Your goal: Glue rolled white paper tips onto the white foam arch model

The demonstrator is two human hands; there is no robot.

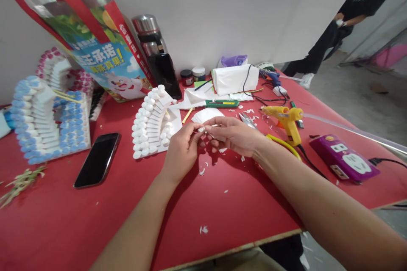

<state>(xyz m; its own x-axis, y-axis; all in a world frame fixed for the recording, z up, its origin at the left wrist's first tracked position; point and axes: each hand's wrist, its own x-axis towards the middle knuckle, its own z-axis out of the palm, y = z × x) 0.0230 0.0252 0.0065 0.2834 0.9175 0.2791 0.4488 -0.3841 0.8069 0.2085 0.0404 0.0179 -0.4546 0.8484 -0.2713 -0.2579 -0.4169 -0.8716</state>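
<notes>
My left hand (pixel 184 146) and my right hand (pixel 233 135) meet over the red table (pixel 203 203), fingertips pinched round a small white piece (pixel 201 129) between them. Its shape is mostly hidden by the fingers. Just left of my left hand stands a curved white model (pixel 152 123) of folded strips with rounded white tips. Behind my hands lie white paper pieces (pixel 208 114) and a green cutter (pixel 221 103). Silver blades (pixel 248 120) of a yellow-handled tool are beside my right hand. White shavings (pixel 202 172) are scattered below my hands.
At right are a yellow glue gun (pixel 288 123) and a purple power strip (pixel 345 159) with cables. Left are a phone (pixel 97 160), a blue-and-white model (pixel 47 120) and a printed bag (pixel 101 51). A flask (pixel 148 34) and another phone (pixel 163 74) stand behind. A person (pixel 346 21) is at far right.
</notes>
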